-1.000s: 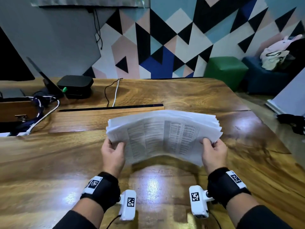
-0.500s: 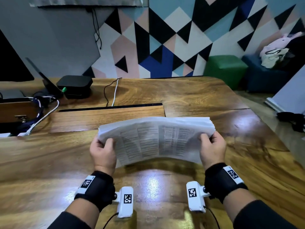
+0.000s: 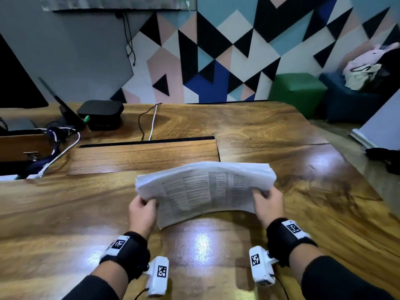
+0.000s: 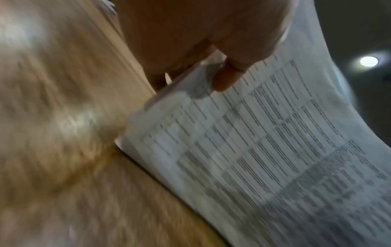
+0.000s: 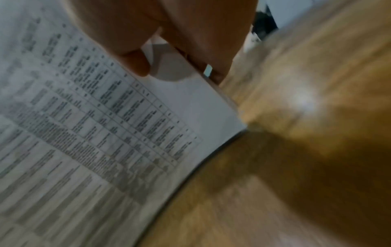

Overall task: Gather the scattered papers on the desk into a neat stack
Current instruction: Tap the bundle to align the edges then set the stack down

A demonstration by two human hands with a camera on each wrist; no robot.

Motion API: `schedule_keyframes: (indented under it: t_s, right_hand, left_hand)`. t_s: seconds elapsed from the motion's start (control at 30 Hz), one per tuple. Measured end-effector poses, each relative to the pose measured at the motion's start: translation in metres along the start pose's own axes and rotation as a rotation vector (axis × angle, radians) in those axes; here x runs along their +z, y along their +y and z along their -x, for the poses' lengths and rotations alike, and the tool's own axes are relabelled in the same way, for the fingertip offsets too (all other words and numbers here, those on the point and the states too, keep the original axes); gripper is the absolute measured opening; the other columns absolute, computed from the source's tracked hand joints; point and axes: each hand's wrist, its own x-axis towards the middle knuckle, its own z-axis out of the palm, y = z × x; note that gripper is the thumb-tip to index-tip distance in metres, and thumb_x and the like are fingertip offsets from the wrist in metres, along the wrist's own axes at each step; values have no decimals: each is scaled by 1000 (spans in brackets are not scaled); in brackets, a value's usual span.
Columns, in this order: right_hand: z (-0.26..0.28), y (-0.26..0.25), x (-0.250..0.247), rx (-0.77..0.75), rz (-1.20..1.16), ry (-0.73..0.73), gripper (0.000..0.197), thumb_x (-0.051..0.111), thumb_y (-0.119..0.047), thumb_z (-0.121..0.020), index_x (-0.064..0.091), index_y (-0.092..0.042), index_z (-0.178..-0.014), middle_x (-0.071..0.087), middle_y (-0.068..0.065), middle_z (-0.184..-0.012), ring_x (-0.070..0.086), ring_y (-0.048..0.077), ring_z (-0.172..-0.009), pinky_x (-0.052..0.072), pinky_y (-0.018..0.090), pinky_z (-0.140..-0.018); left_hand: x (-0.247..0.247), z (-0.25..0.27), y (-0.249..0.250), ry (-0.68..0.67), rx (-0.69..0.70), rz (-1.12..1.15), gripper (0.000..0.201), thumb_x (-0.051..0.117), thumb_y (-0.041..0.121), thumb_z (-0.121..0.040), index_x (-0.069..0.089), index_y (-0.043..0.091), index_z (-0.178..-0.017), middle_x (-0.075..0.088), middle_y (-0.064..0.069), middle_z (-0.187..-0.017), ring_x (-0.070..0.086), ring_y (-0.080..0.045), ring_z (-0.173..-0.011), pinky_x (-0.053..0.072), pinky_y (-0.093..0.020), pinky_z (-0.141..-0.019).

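A stack of white papers (image 3: 205,187) printed with tables is held above the wooden desk (image 3: 86,208), bowed upward in the middle. My left hand (image 3: 144,210) grips its left edge, thumb on the printed face. My right hand (image 3: 267,202) grips the right edge the same way. The left wrist view shows the thumb (image 4: 227,78) pressed on the papers (image 4: 264,150); the right wrist view shows my thumb (image 5: 135,61) on the sheet (image 5: 105,133), fingers curled under the edge. The stack's near lower corner hangs close to the desk; whether it touches is unclear.
A black box (image 3: 100,114), a tilted dark panel (image 3: 56,100) and cables (image 3: 60,152) sit at the desk's back left. A recessed wooden flap (image 3: 142,155) lies behind the papers. Green (image 3: 297,89) and blue (image 3: 348,105) stools stand off the desk's far right.
Both hands have tilted the stack more upright and squeezed it together; its fanned right edges now line up more closely. The stack has shifted slightly.
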Motion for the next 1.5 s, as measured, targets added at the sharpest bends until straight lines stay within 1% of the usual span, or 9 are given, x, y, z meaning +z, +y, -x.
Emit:
schedule_keyframes:
  t_s: [0.13, 0.23, 0.33, 0.4, 0.53, 0.6, 0.8, 1.13, 1.5]
  right_hand:
    - [-20, -58, -6, -304, 93, -64, 17, 62, -7, -78, 63, -24, -76, 58, -12, -65, 51, -7, -57, 43, 19, -55]
    - [-22, -103, 3, -501, 288, -123, 8, 56, -34, -68, 57, -26, -65, 55, -3, -62, 51, 15, -63, 45, 34, -61]
    - [-14, -133, 12, -631, 387, -103, 18, 54, -37, -68, 59, -20, -68, 61, -3, -66, 55, 24, -75, 48, 47, -81]
    - [-15, -141, 9, -662, 349, -69, 15, 56, -34, -68, 62, -25, -78, 66, -7, -74, 59, 22, -81, 48, 51, -88]
    - [-25, -124, -4, -521, 42, 41, 47, 62, -16, -70, 54, -22, -116, 58, -9, -104, 57, -4, -92, 48, 15, -85]
    - [-23, -114, 2, -279, -278, -58, 60, 61, -9, -67, 46, -12, -125, 56, 5, -117, 58, -2, -90, 48, 18, -85]
    - [-1, -114, 26, -287, -357, -50, 22, 54, 10, -80, 64, -9, -80, 66, -14, -59, 56, -5, -56, 47, 10, -57]
    - [20, -58, 38, -236, -297, 4, 15, 54, 0, -79, 59, -14, -75, 57, 5, -71, 47, -2, -55, 41, 15, -52]
    - [22, -53, 47, -269, -354, 23, 25, 53, 11, -82, 61, -10, -94, 68, -15, -66, 59, -11, -62, 47, 7, -62]
  left_hand:
    - [-22, -10, 45, 2, 509, -364, 69, 62, 25, -72, 42, 15, -137, 50, -5, -133, 48, -16, -121, 36, -33, -106]
    - [-2, -7, 96, -353, 802, -529, 59, 63, 20, -75, 51, 30, -133, 57, 17, -129, 50, -1, -121, 38, -30, -110]
    - [19, -15, 104, -572, 742, -459, 44, 59, 10, -82, 64, 51, -96, 68, 34, -90, 57, 16, -89, 47, -19, -85]
    - [20, -19, 98, -524, 692, -358, 38, 59, 2, -85, 67, 39, -88, 68, 23, -81, 57, 10, -80, 47, -22, -78]
    - [17, -13, 93, -503, 524, -32, 14, 64, 7, -87, 62, 20, -92, 65, -2, -89, 59, -2, -78, 49, -19, -76]
    - [16, -8, 92, -498, 423, 98, 16, 62, 13, -83, 63, 19, -99, 71, 2, -92, 64, -10, -84, 53, -29, -84]
    - [28, 7, 81, -325, 399, 348, 23, 59, 5, -86, 63, 12, -108, 74, 7, -99, 69, -6, -92, 54, -25, -91]
    - [44, 21, 38, -185, 253, 467, 23, 49, 0, -75, 62, 13, -89, 76, 11, -76, 66, -6, -76, 53, -24, -75]
    - [51, 23, 37, -89, 230, 451, 18, 47, 3, -75, 60, 15, -81, 69, 9, -71, 60, -7, -71, 50, -25, -69]
